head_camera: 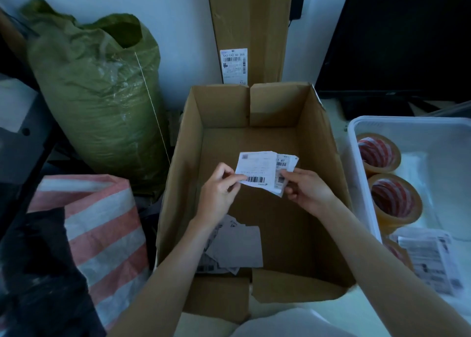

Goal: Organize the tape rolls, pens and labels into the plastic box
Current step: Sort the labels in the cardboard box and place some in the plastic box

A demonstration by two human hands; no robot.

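Both hands pinched a small stack of labels (265, 172) over the open cardboard box (323, 158), the left hand (219, 191) at its near-left corner, the right hand (305, 189) at its right end. The stack's long axis ran hand to hand. The plastic box (356, 163) lay to the right of the right hand, which was nearer, and its far side was cut off. No pens could be made out.
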